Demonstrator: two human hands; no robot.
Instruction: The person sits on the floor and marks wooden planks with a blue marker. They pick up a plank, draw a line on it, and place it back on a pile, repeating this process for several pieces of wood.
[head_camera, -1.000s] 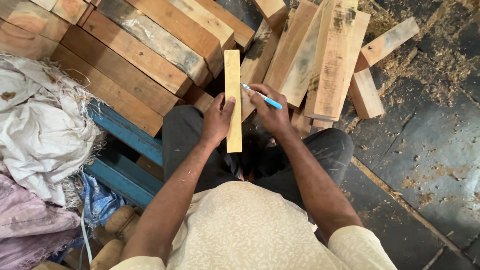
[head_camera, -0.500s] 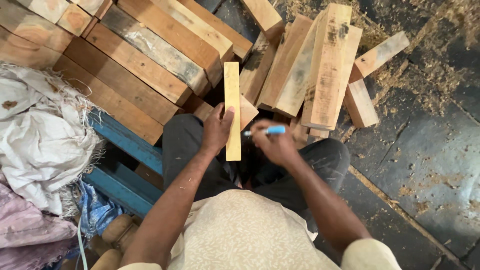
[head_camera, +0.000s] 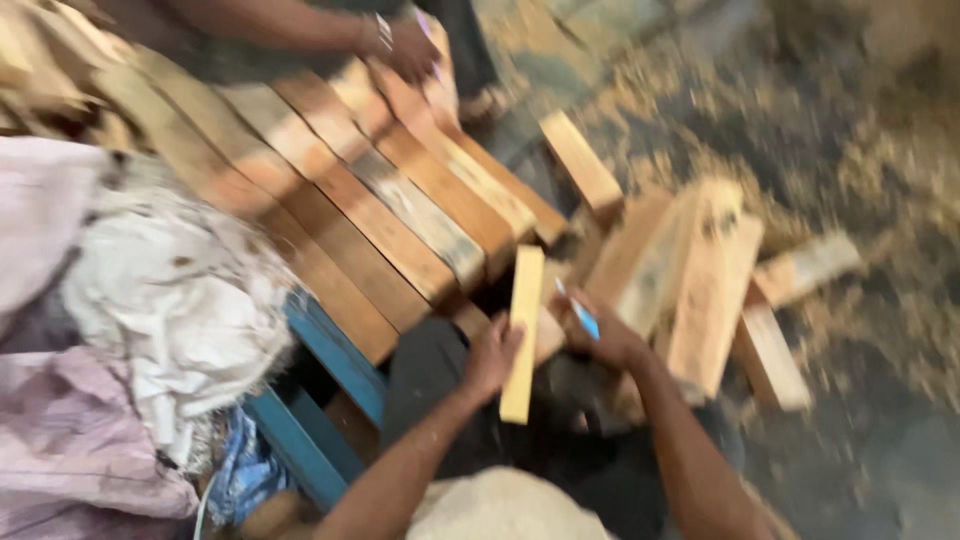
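many wood blocks (head_camera: 400, 200) crowd the sawdust-strewn dark floor (head_camera: 880, 150), blurred.

You have a single view, from the camera on your head, looking steeply down and a little forward over your own forearms, close enough that your left hand (head_camera: 490, 358) and right hand (head_camera: 605, 340) fill the lower middle of a motion-blurred frame. Beyond your fingers (head_camera: 513, 333) it takes in the stacked wooden beams (head_camera: 400, 215) and, at the top edge, another person's hand (head_camera: 410, 52). To the left of your fingers lie white sacks (head_camera: 175, 300); to their right, the sawdust-strewn floor (head_camera: 880, 160).
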